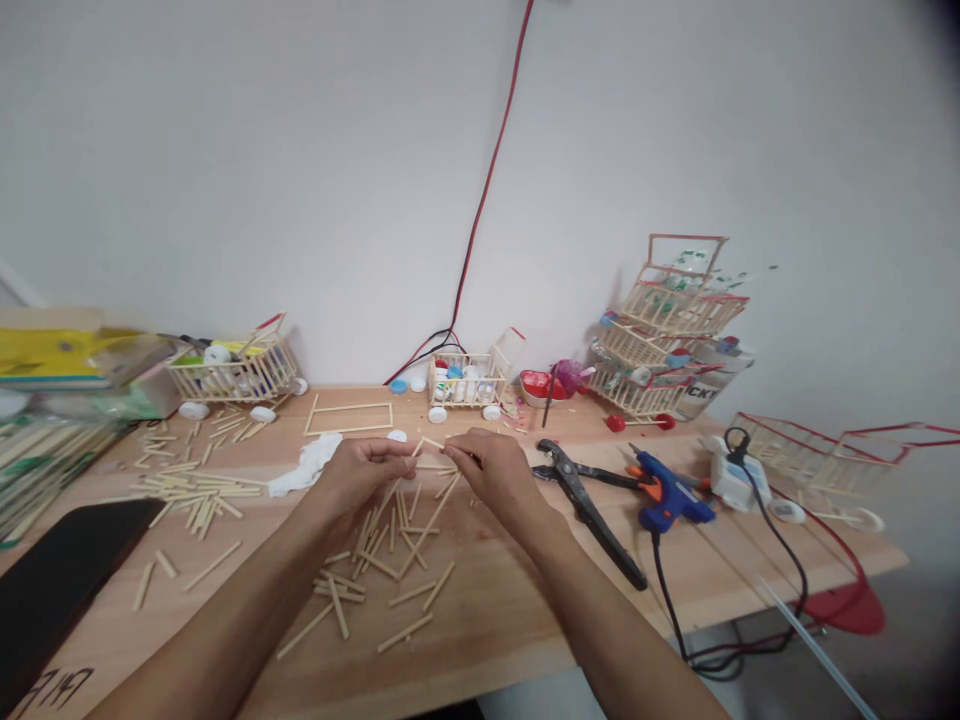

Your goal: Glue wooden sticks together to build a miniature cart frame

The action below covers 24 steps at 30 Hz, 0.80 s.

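Observation:
My left hand [375,468] and my right hand [491,470] meet over the middle of the table. Between their fingertips is a small frame of thin wooden sticks [429,442], joined at an angle. The left fingers pinch its left side and the right thumb and fingers pinch its right end. Part of the frame is hidden by the fingers. Below the hands lie loose cut wooden sticks [375,560] in a scattered heap. A crumpled white tissue [306,466] rests beside my left hand. Nearest my right hand are black-handled pliers [577,495].
A blue glue gun [667,495] with a cord lies right of the pliers. Small stick carts [240,375] stand along the wall, some stacked [660,340] at right. A flat stick rectangle [349,417] lies behind. A black phone-like slab [75,590] sits at left.

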Tool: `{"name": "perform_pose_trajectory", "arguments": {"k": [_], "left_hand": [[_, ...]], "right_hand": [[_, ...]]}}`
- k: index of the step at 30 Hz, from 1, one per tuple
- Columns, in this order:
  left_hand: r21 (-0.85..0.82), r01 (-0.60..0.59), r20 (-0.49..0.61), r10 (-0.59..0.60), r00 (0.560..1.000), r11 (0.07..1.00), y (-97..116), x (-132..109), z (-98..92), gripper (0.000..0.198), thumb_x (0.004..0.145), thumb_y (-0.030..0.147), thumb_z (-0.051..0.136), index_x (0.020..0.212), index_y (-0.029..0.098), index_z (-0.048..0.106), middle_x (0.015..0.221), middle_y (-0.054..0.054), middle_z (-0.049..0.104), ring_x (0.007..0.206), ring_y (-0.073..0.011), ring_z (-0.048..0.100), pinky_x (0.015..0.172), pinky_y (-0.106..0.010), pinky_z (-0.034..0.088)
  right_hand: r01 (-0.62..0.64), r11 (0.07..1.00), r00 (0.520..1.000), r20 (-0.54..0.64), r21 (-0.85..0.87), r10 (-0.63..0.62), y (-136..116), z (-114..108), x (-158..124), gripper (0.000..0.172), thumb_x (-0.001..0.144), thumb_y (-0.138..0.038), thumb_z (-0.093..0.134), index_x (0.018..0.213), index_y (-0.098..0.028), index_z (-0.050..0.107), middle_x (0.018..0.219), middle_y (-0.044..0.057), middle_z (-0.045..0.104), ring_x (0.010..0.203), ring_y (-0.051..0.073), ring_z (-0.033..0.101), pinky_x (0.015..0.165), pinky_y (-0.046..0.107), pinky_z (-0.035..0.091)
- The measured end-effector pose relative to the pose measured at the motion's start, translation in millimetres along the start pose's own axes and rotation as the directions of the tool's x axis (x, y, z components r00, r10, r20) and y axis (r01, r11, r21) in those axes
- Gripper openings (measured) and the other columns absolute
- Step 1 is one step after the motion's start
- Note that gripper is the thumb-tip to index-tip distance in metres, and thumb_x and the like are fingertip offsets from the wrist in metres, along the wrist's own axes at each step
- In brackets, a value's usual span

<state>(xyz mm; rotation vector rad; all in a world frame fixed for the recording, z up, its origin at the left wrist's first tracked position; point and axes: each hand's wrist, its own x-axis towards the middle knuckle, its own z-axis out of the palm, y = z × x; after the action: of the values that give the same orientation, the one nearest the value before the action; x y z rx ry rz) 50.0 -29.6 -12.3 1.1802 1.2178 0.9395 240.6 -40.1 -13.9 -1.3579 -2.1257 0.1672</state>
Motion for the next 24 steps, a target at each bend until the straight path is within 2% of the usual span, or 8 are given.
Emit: {"name": "perform_pose_trajectory", "arguments": {"k": [5,10,15,19,24], "left_hand": [[-0.006,0.010,-0.004,-0.010,1.000,1.000,-1.3,0.3,-0.7,0.038,0.055,0.037,0.078,0.085,0.015,0.073,0.064,-0.002,0.067,0.041,-0.0074,0.044,0.043,-0.022,0.028],[-0.037,0.003,0.010,-0.002,1.000,0.999,-0.6,-0.6,-0.4,0.038,0.054,0.035,0.079,0.085,0.014,0.073,0.065,-0.003,0.068,0.047,-0.0101,0.051,0.045,-0.022,0.032],[-0.005,-0.008,-0.007,0.008,1.000,1.000,2.6,-2.0,0.5,0.036,0.054,0.035,0.078,0.083,0.014,0.073,0.062,-0.002,0.066,0.043,-0.0081,0.045,0.044,-0.022,0.029],[-0.001,-0.020,-0.019,0.020,1.000,1.000,3.3,-2.6,1.0,0.032,0.055,0.033,0.077,0.081,0.015,0.073,0.061,-0.001,0.066,0.044,-0.0085,0.046,0.044,-0.022,0.029],[-0.042,-0.073,-0.033,0.072,0.997,0.996,2.0,0.1,-0.2,0.026,0.056,0.029,0.077,0.079,0.017,0.074,0.067,-0.003,0.070,0.058,-0.0126,0.057,0.056,-0.023,0.040]], "right_hand": [[-0.003,1.000,1.000,0.007,-0.003,0.003,0.3,0.1,0.5,0.024,0.091,-0.024,0.051,0.073,-0.019,0.065,0.072,0.001,0.063,0.071,0.012,0.055,0.064,0.021,0.032],[-0.010,1.000,1.000,0.018,-0.015,0.010,-1.0,-0.6,0.4,0.025,0.091,-0.024,0.051,0.070,-0.018,0.063,0.071,0.001,0.062,0.070,0.012,0.054,0.064,0.021,0.031],[-0.003,1.000,1.000,0.014,-0.009,0.003,-1.1,-0.6,0.2,0.025,0.092,-0.024,0.051,0.071,-0.018,0.063,0.072,0.001,0.062,0.070,0.011,0.053,0.063,0.021,0.031],[0.005,1.000,1.000,0.008,-0.004,-0.005,-1.1,-0.6,0.2,0.025,0.092,-0.024,0.051,0.070,-0.018,0.063,0.070,0.000,0.061,0.069,0.012,0.053,0.063,0.021,0.031],[0.017,1.000,0.999,-0.035,0.000,-0.017,-2.1,-1.4,0.5,0.025,0.093,-0.025,0.049,0.074,-0.019,0.065,0.072,0.001,0.062,0.070,0.012,0.054,0.064,0.021,0.032]]}}
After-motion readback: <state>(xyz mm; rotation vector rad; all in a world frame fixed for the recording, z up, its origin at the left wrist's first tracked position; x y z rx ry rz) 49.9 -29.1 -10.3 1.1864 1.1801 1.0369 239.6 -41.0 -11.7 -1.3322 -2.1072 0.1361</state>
